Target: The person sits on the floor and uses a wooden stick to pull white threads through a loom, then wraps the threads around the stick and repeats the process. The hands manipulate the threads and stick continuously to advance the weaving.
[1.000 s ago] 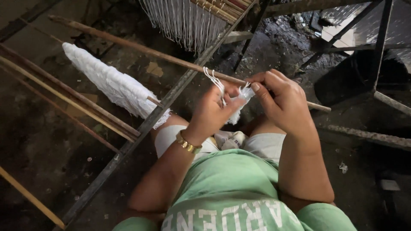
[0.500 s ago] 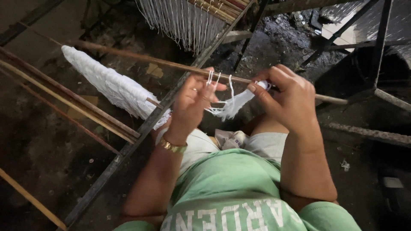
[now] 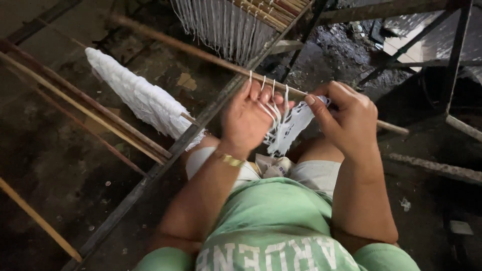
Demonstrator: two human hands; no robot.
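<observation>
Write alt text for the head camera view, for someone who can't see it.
Seen from above, a seated person's left hand and right hand work white strings looped over a thin wooden rod. A white wrapped bundle lies to the left on long sticks, and a fringe of white threads hangs from a frame above.

White wrapped bundle (image 3: 138, 98), hanging fringe (image 3: 221, 25)
</observation>
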